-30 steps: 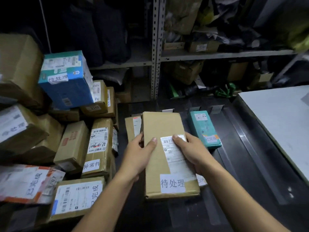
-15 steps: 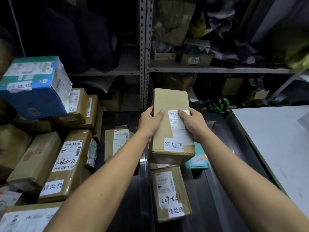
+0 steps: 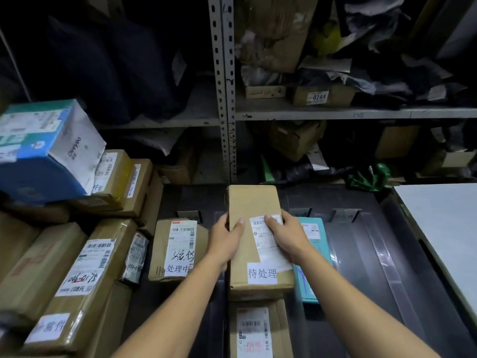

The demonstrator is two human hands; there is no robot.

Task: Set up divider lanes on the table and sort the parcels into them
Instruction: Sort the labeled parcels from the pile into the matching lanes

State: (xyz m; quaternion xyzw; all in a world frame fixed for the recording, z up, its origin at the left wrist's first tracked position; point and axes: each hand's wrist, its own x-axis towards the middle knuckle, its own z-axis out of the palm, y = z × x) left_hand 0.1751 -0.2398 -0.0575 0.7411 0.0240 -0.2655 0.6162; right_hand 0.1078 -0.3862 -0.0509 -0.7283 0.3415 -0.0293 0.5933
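Now lying down flat in the middle lane of the dark table (image 3: 366, 280), no longer lifted up like half a second ago: the long brown box (image 3: 258, 244) tagged 待处理, at 12 o'clock from another brown parcel (image 3: 255, 332). Still gripping its sides, thumbs on top: left hand (image 3: 227, 241) and right hand (image 3: 289, 236). Probably letting go next, then reaching to 9 o'clock for the heap of unsorted boxes (image 3: 77, 267).

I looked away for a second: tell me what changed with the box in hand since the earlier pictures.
Both hands, left and right, carried the long brown box forward and lowered it into the middle lane, beyond the labelled box already lying there. The grip never changed. The teal box on the right and the brown parcel on the left stayed put.
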